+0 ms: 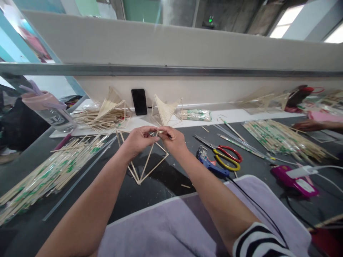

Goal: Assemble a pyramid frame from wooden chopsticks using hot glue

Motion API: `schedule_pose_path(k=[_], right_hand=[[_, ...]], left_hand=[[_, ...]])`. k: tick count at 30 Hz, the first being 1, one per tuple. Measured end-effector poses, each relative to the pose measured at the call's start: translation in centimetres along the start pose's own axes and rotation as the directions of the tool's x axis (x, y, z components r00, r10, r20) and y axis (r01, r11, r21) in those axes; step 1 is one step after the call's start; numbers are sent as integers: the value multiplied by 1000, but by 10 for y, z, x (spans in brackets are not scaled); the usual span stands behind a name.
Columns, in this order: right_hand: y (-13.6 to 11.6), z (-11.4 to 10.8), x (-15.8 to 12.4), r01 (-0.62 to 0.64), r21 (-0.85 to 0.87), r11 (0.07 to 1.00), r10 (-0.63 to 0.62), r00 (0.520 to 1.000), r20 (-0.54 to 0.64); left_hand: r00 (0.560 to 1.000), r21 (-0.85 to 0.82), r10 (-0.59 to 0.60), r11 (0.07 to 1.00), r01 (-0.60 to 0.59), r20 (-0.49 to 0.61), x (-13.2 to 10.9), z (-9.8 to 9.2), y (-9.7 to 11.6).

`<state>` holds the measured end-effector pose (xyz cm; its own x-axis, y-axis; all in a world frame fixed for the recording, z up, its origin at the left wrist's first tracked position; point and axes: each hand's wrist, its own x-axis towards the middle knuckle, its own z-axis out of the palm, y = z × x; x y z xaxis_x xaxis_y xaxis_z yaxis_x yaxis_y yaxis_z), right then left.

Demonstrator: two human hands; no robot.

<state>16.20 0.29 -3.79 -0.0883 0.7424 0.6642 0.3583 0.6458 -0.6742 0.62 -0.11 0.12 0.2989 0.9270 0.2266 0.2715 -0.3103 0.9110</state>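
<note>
A frame of thin wooden sticks (153, 169) stands on the dark table in front of me, its sticks meeting in a point at the near end. My left hand (140, 140) pinches the frame's upper corner from the left. My right hand (173, 138) is closed at the same corner, fingers bent around the stick ends. Both hands almost touch, and the joint between the fingertips is partly hidden. Right of my right forearm lie a blue glue gun (213, 167) and scissors (227, 157) with red and yellow handles.
Bagged sticks lie left (59, 169) and right (276, 137). Stick models (166, 111), a black phone (139, 102) and a pink-lidded bottle (55, 114) stand behind. A magenta power strip (294, 180), a lilac towel (160, 228) and another person's hand (307, 125) are also visible.
</note>
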Motion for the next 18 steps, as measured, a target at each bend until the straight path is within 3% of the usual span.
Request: schedule_pose_path(k=[18], right_hand=[[-2,2,2,23,-9,1000,-23,1000,15]], left_hand=[[999,15,24,1000,-25,31,2,-7,-5]])
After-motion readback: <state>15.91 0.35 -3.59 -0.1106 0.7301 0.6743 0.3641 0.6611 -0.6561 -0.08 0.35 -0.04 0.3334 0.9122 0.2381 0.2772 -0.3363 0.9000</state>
